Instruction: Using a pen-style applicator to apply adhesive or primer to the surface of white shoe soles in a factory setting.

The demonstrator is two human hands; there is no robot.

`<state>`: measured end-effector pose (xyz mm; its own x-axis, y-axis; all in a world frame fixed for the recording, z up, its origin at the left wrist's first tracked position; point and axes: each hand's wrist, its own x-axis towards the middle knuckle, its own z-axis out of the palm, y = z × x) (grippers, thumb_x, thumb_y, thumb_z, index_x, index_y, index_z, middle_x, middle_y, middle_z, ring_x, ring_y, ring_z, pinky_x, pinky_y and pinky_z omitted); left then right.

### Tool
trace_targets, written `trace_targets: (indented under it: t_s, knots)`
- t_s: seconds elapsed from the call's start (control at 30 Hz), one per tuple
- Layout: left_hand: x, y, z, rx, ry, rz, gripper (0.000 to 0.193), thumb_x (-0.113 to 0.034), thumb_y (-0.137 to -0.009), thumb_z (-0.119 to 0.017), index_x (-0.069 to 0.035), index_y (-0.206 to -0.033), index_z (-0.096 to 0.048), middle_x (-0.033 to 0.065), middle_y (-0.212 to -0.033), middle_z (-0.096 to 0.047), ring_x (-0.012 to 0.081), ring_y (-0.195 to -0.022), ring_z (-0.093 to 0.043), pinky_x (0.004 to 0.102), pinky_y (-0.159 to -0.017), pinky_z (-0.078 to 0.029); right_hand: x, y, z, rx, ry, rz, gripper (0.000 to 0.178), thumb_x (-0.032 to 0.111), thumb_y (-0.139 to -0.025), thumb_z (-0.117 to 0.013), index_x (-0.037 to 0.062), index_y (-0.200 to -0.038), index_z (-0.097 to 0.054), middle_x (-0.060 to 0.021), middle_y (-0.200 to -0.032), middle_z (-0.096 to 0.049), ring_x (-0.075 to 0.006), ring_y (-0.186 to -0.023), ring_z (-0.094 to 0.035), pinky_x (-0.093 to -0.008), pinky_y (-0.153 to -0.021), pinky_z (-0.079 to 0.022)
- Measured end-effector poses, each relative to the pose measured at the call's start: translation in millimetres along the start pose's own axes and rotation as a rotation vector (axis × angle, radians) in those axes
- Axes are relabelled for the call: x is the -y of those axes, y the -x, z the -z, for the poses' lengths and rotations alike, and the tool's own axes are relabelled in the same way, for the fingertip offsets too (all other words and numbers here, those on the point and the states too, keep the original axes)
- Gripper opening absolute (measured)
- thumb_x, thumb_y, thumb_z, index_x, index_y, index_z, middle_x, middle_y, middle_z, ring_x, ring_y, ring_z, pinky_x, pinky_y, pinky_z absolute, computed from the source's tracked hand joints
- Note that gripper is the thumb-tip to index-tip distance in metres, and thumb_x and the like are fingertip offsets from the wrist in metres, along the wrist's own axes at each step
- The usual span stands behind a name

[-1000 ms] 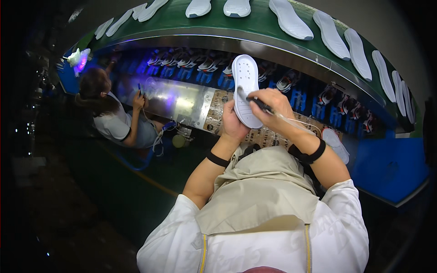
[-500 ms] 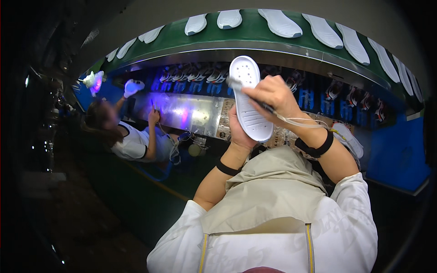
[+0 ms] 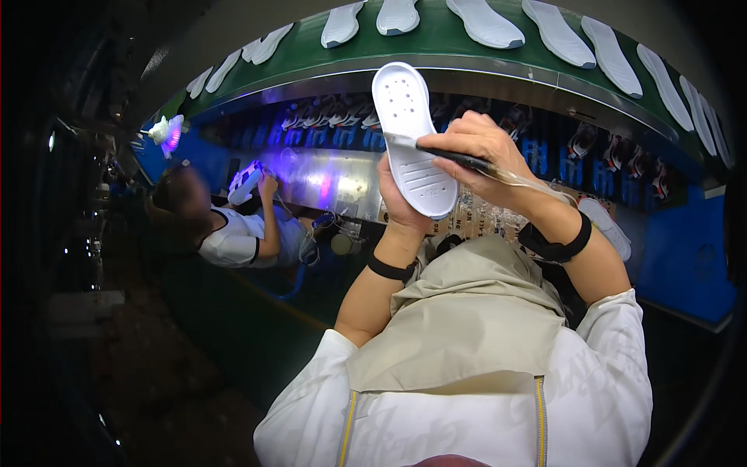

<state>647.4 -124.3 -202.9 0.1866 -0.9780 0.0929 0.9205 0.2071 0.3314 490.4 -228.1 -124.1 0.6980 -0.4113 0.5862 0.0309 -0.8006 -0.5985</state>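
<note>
Shoe sole (image 3: 416,166), white, oblong, grooved

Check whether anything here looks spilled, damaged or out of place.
Nothing stands out: the left hand holds a white sole with no visible damage, the right hand holds a black tool over it, and other soles lie along the green surface.

Near the frame's centre, a sole (image 3: 426,177) is lying in the left hand (image 3: 399,201); the right hand (image 3: 486,152) is holding a tool (image 3: 465,160) across its middle from the right. Along the upper edge, other soles (image 3: 557,33) are lying in a row on a long bench (image 3: 433,48). Shoes (image 3: 582,140) are standing below it. A co-worker (image 3: 241,233) is occupying the left, beside a worktop (image 3: 350,177).
</note>
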Motion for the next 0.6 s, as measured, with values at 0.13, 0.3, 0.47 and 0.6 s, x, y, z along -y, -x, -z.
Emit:
trace_targets:
  t_s: [0.13,0.3,0.47,0.6]
  knots:
    - [-11,-12,0,0.126,-0.133,0.018,0.07,-0.054,-0.102,-0.035,-0.005,-0.151,-0.046,0.0216,-0.143,-0.057,0.0343,-0.132,-0.057,0.0484,-0.111,-0.048,3,-4,5,0.354,-0.293,0.408,0.036,0.01,-0.081,-0.081,0.0129,-0.116,-0.078,-0.0061,-0.1,-0.072,-0.0253,-0.103,-0.062,-0.0407,-0.094,-0.045]
    - [-19,-11,-36,-0.11,-0.071,-0.055,0.066,-0.054,-0.1,-0.039,-0.003,-0.139,-0.055,0.0237,-0.123,-0.067,0.0394,-0.107,-0.068,0.056,-0.095,-0.057,11,-4,14,0.249,-0.05,0.053,0.038,0.012,-0.08,-0.082,0.0162,-0.118,-0.078,-0.0061,-0.106,-0.073,-0.028,-0.107,-0.063,-0.04,-0.091,-0.045]
    - [-37,-16,-43,0.028,0.004,0.047,0.069,-0.056,-0.099,-0.039,-0.002,-0.138,-0.057,0.0225,-0.123,-0.065,0.0381,-0.104,-0.065,0.0533,-0.085,-0.057,23,-6,18,0.509,-0.342,0.383,0.041,0.011,-0.079,-0.083,0.0154,-0.119,-0.077,-0.0057,-0.102,-0.072,-0.0265,-0.093,-0.061,-0.0398,-0.086,-0.044]
    - [-46,-15,-48,0.103,-0.093,0.012,0.073,-0.057,-0.097,-0.038,0.001,-0.139,-0.056,0.0218,-0.123,-0.064,0.0365,-0.102,-0.063,0.0499,-0.083,-0.056,22,-7,20,0.33,-0.18,0.073,0.034,0.016,-0.081,-0.083,0.0167,-0.115,-0.078,-0.0042,-0.099,-0.071,-0.025,-0.103,-0.063,-0.0412,-0.085,-0.045]
